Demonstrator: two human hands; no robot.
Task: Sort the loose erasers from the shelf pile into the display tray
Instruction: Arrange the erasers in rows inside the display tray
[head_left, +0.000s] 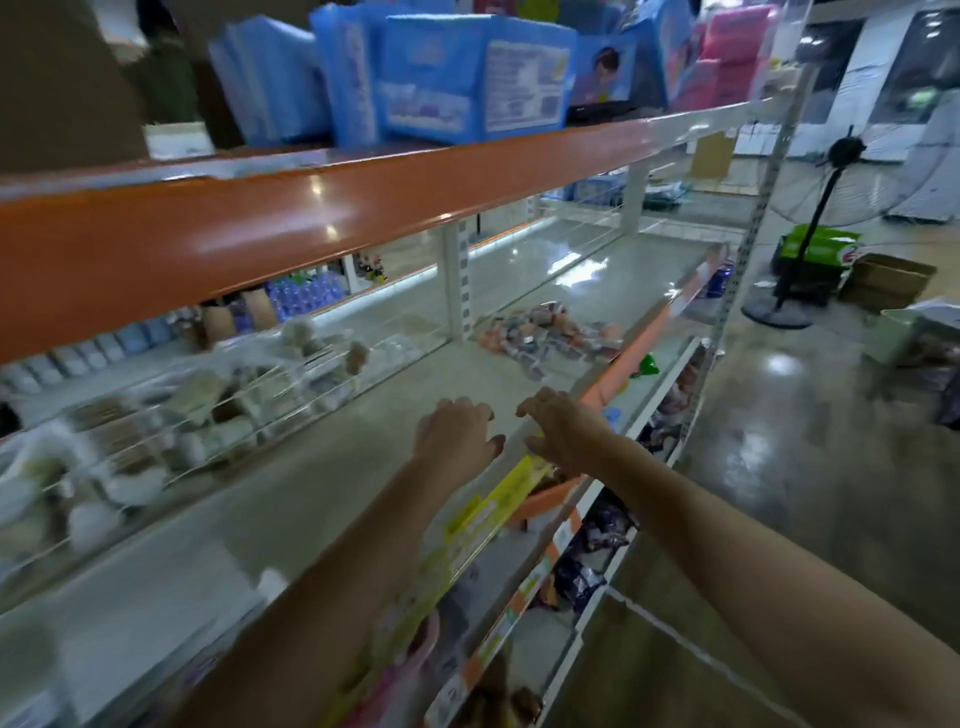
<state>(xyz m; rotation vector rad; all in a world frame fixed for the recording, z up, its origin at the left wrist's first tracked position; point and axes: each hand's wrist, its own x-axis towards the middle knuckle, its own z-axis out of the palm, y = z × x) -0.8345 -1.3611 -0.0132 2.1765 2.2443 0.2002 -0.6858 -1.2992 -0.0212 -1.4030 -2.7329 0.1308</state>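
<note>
A pile of loose erasers (550, 332), orange and dark, lies on the pale shelf (322, 483) toward the far right. A clear display tray (218, 410) with several compartments stands at the left of the same shelf, blurred, with pale and brown items in it. My left hand (457, 434) and my right hand (563, 434) reach forward side by side over the shelf's front part, short of the pile. Both hands have relaxed, spread fingers and hold nothing.
An orange shelf edge (311, 228) runs overhead with blue packages (467, 78) on top. Lower shelves with packaged goods (587, 566) sit below. To the right are a shiny floor, a standing fan (810, 223) and a cardboard box (888, 280).
</note>
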